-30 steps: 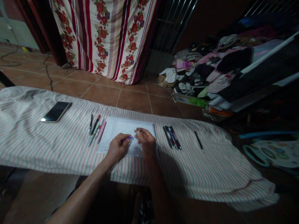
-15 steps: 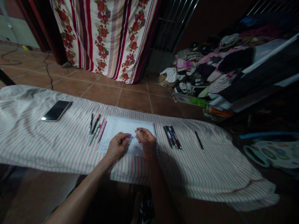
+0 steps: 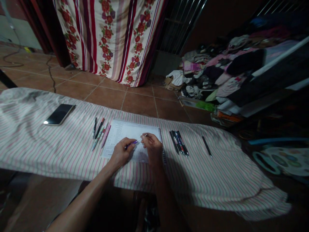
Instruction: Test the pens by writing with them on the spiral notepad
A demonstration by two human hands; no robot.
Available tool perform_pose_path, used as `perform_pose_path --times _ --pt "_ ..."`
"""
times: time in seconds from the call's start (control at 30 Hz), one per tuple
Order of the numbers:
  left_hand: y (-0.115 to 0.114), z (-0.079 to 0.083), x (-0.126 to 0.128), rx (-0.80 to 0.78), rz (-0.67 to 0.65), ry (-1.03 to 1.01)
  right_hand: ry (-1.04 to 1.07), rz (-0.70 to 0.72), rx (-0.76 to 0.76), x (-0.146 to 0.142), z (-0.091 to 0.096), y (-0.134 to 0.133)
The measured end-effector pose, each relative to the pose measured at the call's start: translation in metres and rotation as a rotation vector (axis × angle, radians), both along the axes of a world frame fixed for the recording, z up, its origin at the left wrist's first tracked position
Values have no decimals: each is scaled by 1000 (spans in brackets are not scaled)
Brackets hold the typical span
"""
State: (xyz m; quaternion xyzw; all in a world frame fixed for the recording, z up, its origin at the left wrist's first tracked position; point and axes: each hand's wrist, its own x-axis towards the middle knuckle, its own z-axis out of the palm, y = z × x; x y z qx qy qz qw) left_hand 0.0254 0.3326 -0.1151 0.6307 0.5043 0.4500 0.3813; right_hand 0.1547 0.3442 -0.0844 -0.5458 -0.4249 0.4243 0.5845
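Note:
Over a spiral notebook (image 3: 127,129) with writing on its page, both hands hold one purple and clear pen (image 3: 136,141). My left hand (image 3: 122,150) is closed round the purple end. At the clear end, the fingertips of my right hand (image 3: 153,146) pinch the pen; whether they grip a separate small part there I cannot tell. Several pens (image 3: 100,134) lie side by side at the notebook's left edge, one of them pink. To the right of the spiral binding rests a group of dark pens (image 3: 178,142). A single black pen (image 3: 207,146) lies farther right.
A striped cloth (image 3: 72,154) covers the long surface under everything. On its left lies a phone (image 3: 59,114). Beyond stand a floral curtain (image 3: 113,42) and a tiled floor (image 3: 140,99). Piled clothes (image 3: 207,69) are at the back right, a patterned light-blue item (image 3: 282,158) at the right.
Both hands keep their hold on the pen over the notebook, with almost no movement. The whole view has shifted very slightly.

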Motion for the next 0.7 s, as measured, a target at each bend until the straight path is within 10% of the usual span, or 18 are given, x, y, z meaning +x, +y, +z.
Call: perform_pose_path --times 0.7 --pt "-2 16 2 -211 -4 -308 62 103 -43 -4 2 -2"
